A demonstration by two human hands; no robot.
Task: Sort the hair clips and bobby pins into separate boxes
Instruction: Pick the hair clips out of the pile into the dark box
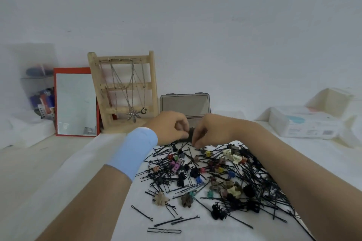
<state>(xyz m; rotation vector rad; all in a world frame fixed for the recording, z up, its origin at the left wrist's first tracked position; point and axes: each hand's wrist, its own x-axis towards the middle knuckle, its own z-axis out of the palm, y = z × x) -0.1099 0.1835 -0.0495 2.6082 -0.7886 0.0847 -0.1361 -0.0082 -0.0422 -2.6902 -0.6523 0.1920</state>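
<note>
Left hand (pixel 170 125) pinches dark piece (pixel 190 134); right hand (pixel 211 131) curled beside it, grip unclear; box (pixel 185 104) just beyond both, pin-and-clip pile (pixel 205 172) nearer.

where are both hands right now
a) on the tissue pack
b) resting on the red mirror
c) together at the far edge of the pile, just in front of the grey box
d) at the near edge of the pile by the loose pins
C: the left hand and right hand meet at the far edge of the pile, right before the grey box, the left pinching a dark item.
</note>
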